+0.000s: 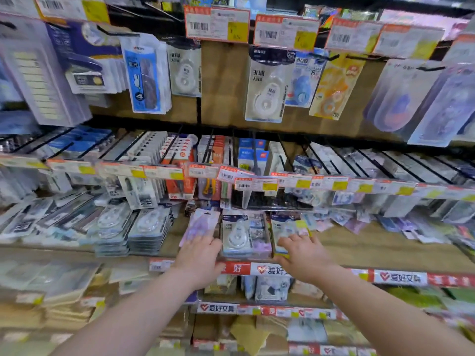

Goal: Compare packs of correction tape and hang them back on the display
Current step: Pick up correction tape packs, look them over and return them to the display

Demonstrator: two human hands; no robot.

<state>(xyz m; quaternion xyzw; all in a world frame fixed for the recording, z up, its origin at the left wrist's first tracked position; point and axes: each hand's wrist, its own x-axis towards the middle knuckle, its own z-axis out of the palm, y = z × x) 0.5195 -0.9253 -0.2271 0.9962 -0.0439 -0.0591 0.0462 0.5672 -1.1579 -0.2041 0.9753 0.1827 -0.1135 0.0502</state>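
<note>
Correction tape packs under both hands on the lower shelf

Head view: a lilac pack (199, 224) lies tilted at the front of the wooden shelf (372, 245), and the left hand (199, 260) reaches onto its lower end. That hand's fingers (198, 240) lie close together and fairly straight over the pack's near edge, with the thumb out to the right. Whether they pinch the pack cannot be told. The right hand (304, 256) rests on a yellow-cornered pack (285, 227). Its fingers (293, 238) are spread flat across the pack's front, and its thumb is near the pack's lower left corner. Between the two hands, touched by neither, sits a stack of white-dispenser packs (241, 235). Well above, a white correction tape pack (266, 88) hangs from a peg beside other hanging packs, under a row of price tags (217, 24)
</note>
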